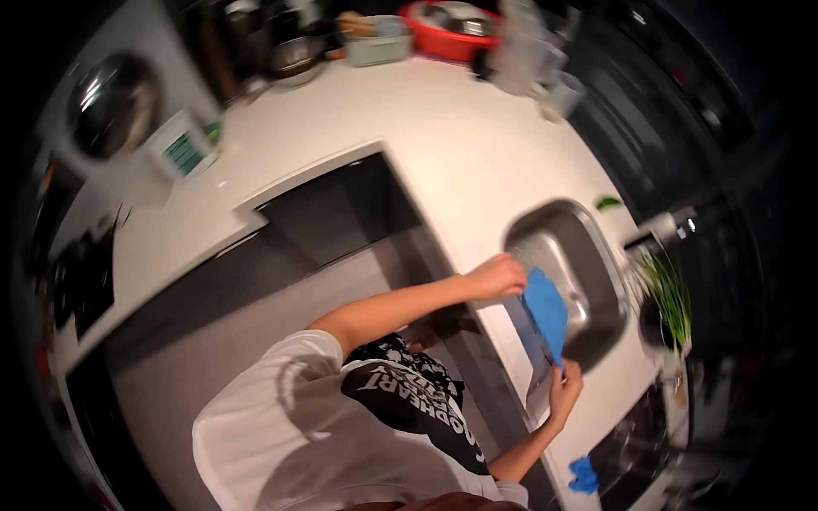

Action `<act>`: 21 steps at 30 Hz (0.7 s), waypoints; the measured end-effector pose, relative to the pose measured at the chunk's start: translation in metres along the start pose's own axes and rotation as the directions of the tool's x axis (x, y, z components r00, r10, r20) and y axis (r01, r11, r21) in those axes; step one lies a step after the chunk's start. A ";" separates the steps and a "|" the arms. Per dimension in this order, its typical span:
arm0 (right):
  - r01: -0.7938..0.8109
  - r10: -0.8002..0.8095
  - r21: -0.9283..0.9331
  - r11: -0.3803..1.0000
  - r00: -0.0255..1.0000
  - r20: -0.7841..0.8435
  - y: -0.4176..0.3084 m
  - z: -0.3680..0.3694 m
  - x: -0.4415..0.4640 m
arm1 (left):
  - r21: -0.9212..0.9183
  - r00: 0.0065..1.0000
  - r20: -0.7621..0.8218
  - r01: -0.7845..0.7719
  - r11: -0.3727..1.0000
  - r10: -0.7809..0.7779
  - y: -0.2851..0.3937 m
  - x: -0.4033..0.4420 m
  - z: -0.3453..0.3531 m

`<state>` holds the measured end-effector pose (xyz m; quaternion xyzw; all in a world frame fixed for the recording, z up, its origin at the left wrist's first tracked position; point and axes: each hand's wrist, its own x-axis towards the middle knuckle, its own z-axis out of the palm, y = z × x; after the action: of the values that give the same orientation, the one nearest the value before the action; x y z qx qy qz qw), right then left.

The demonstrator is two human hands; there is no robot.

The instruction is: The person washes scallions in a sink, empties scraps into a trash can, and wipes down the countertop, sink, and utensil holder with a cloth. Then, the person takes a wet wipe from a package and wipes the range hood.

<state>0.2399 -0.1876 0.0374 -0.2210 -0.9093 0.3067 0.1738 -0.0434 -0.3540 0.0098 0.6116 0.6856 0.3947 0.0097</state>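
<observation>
A blue cloth [545,313] is stretched between my two hands, over the near edge of the metal sink [607,281]. My left hand [498,278] pinches its upper corner, fingers closed. Lower down, my right hand [565,389] grips the opposite end with thumb and fingers. The cloth hangs in a narrow, partly folded sheet and hides some of the sink rim. A second piece of blue cloth [584,474] lies crumpled on the counter, below my right hand.
Beside the faucet [660,234] stands a bunch of green onions [669,298]. A red basin [452,34] holding dishes, a pale green container [377,43] and a white tub with a green label [181,146] line the white counter [434,128].
</observation>
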 end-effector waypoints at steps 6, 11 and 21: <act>0.147 -0.142 -0.278 0.949 0.989 0.037 0.005 0.082 -0.043 | 0.243 0.945 0.045 0.304 0.921 -0.324 0.006 -0.142 -0.008; -0.021 0.075 -0.531 0.847 0.994 0.082 -0.033 0.091 -0.043 | 0.069 0.819 -0.149 0.567 0.821 -0.554 0.042 -0.247 -0.041; 0.534 -0.436 -0.171 0.828 0.805 0.402 -0.242 0.228 -0.002 | -0.195 0.192 -0.722 0.865 0.462 -0.664 0.111 -0.477 -0.161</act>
<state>0.0673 -0.4717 0.0194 0.0565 -0.9848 0.1559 0.0521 0.0887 -0.8497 -0.0422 -0.0313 0.8837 0.4454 -0.1403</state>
